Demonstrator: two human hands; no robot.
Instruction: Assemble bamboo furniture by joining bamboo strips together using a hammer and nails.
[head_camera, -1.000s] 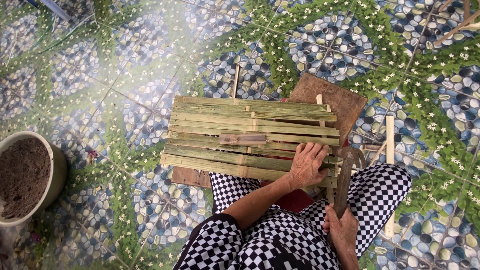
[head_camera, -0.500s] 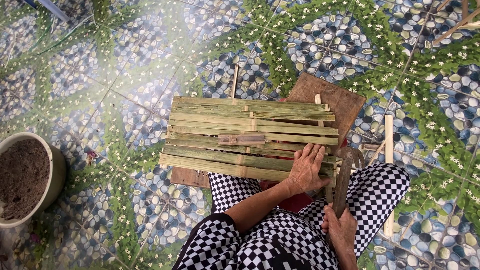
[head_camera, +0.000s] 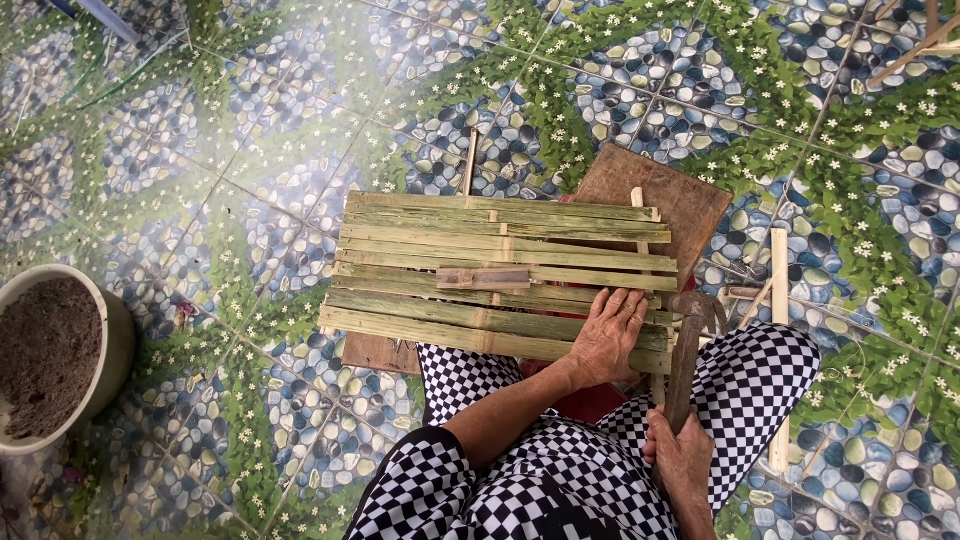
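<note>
Bamboo slat panel (head_camera: 480, 275) under flat open left hand (head_camera: 608, 335), right hand (head_camera: 680, 460) beside it gripping hammer (head_camera: 688, 345)

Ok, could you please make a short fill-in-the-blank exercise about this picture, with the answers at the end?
1. The left hand rests flat on the bamboo ____.
2. The right hand grips a ____ by its handle.
3. The pot at the left edge is filled with ____.
4. A brown wooden ____ lies under the bamboo.

Answers: slats; hammer; soil; board.

No pkgs, labels, signs, screens.
</note>
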